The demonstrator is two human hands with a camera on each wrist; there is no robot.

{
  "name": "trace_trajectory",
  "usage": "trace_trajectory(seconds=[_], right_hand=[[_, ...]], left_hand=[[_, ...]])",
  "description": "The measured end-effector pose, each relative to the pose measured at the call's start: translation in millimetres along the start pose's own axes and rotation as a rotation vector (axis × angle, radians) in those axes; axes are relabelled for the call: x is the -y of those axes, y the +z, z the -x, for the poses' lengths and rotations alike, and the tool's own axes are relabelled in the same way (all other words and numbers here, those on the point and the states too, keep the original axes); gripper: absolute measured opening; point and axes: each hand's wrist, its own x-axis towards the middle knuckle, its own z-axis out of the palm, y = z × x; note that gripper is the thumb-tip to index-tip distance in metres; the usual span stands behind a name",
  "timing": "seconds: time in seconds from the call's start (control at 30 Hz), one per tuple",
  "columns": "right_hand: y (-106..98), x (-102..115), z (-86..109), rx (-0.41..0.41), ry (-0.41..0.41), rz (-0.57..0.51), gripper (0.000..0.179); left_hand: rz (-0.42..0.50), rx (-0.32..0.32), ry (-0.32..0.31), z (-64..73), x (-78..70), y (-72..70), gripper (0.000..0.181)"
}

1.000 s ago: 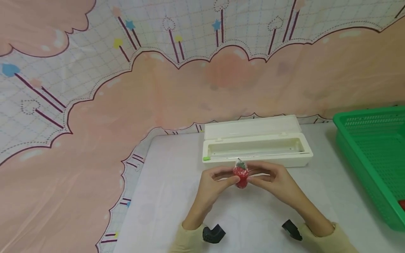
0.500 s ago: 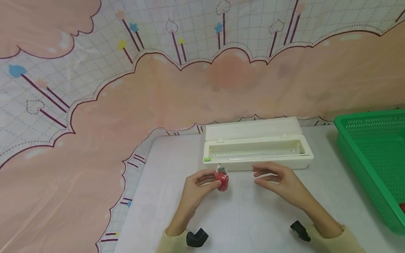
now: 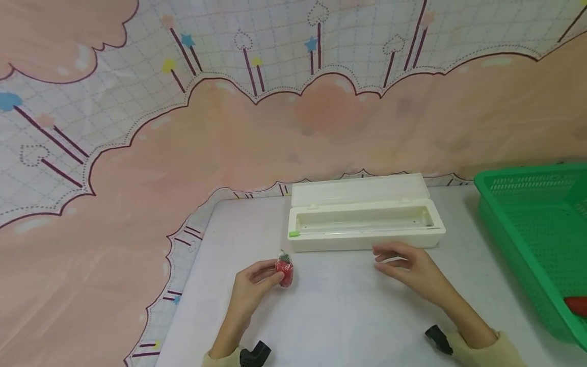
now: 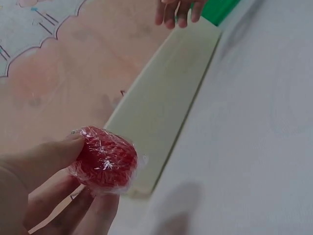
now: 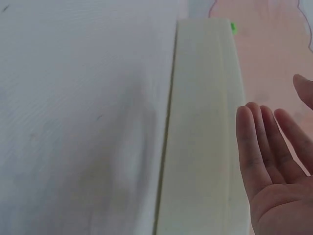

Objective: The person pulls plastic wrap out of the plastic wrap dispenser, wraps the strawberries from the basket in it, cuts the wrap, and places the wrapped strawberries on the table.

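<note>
My left hand [image 3: 251, 288] pinches a strawberry [image 3: 285, 270] wrapped in clear plastic film, its green top upward in the head view. Close up in the left wrist view, the wrapped strawberry [image 4: 107, 160] sits between thumb and fingers, the film shining. My right hand [image 3: 412, 267] holds nothing; its fingers are relaxed, near the front of a long white box. In the right wrist view, the right hand [image 5: 279, 166] shows its palm, fingers extended beside the box. The white cling film dispenser box [image 3: 367, 242] has its lid [image 3: 357, 191] raised and a green slider [image 3: 294, 234] at its left end.
On the right stands a green plastic basket [image 3: 518, 255] with a red item [image 3: 577, 306] inside. White cloth covers the table [image 3: 330, 316]. Behind it hangs a patterned pink backdrop [image 3: 229, 137].
Both hands were at the strawberry a second ago. The right hand has let go and moved slightly right; the left hand has carried the wrapped strawberry to the left.
</note>
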Motion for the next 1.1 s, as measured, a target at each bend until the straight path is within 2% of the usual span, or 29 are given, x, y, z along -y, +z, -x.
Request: trace_trajectory(seconds=[0.1,0.4,0.6,0.9,1.1], right_hand=[[-3,-4,4.4,-0.011,0.001,0.024,0.038],[-17,-16,7.7,-0.031,-0.059,0.068,0.035],[-20,-22,10.4,-0.025,-0.054,0.071,0.037],[-24,-26,15.4,-0.028,-0.049,0.083,0.037],[-29,-21,17.5,-0.038,-0.060,0.114,0.037]], left_hand=[[-0.006,-0.012,-0.021,-0.3,6.9,-5.7,0.039],[-0.122,-0.109,-0.057,-0.9,26.2,-17.1,0.035],[-0.198,-0.146,-0.056,0.2,26.5,-20.9,0.034],[-0.219,-0.118,-0.041,-2.6,28.0,-24.1,0.032],[-0.240,-0.158,-0.028,2.3,30.2,-29.2,0.030]])
